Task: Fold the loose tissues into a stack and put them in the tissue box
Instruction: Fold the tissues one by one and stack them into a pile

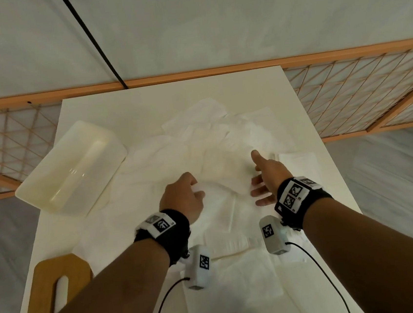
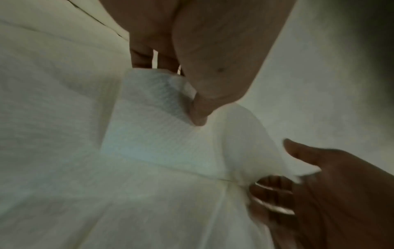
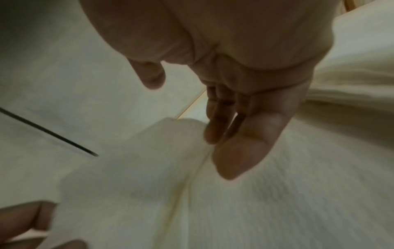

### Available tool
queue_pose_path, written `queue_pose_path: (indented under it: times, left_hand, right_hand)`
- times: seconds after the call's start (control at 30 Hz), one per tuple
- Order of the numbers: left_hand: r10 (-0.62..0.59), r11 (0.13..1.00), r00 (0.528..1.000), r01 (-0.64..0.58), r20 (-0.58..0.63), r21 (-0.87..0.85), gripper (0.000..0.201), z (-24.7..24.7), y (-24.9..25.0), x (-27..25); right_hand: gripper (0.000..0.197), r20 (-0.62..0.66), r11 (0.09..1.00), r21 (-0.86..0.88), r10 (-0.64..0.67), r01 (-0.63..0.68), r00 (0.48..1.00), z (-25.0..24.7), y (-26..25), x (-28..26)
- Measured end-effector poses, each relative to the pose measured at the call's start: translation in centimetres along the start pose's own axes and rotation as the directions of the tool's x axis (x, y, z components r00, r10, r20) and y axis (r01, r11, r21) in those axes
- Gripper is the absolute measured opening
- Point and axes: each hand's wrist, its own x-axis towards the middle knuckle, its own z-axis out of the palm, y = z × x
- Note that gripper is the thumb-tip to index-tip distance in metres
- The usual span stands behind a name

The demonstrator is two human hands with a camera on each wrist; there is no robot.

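Observation:
Loose white tissues (image 1: 206,136) lie spread over the white table (image 1: 314,196). My left hand (image 1: 197,191) pinches the corner of one tissue (image 1: 225,187) and lifts it off the pile. The left wrist view shows thumb and fingers of the left hand (image 2: 192,107) clamped on that tissue (image 2: 153,131). My right hand (image 1: 255,174) is open at the tissue's right edge, thumb spread. In the right wrist view the right hand (image 3: 185,109) has straight fingers whose tips touch the tissue (image 3: 138,168). The open white tissue box (image 1: 71,168) sits at the left.
A small folded stack of tissues (image 1: 298,159) lies by the table's right edge, just beyond my right hand. A wooden lid with a slot (image 1: 58,286) rests at the near left corner. A wooden lattice screen (image 1: 362,94) stands behind the table.

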Motion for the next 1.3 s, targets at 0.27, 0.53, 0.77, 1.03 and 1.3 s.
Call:
queue_pose_path:
  times: [0.27,0.53,0.77,1.03,1.3]
  left_hand:
    - [-0.065,0.996,0.998,0.066,0.008,-0.058,0.034,0.5,-0.5,1.9]
    - [0.055,0.998,0.998,-0.054,-0.02,0.02,0.054,0.8,-1.1,2.2]
    - [0.164,0.964,0.981,-0.137,0.102,-0.226,0.09,-0.3,1.8,1.8]
    - [0.296,0.647,0.847,0.163,0.442,-0.745,0.073,-1.0,1.5,0.9]
    - [0.332,0.884,0.762,-0.046,0.556,-0.465,0.016,-3.4,0.7,-1.8]
  right_hand:
    - [0.056,-0.014,0.983,-0.153,-0.1,0.097,0.995,0.8,0.9,0.4]
    - [0.021,-0.08,0.92,-0.307,-0.28,0.243,0.957,0.6,1.3,1.5]
    - [0.046,0.096,0.919,0.203,-0.361,0.337,0.928,0.8,-0.5,-1.1]
    - [0.043,0.211,0.861,0.384,-0.433,0.333,0.876,0.3,-2.7,-3.8]
    - [0.021,-0.147,0.961,0.162,-0.201,0.224,0.969,-2.8,0.5,-0.7]
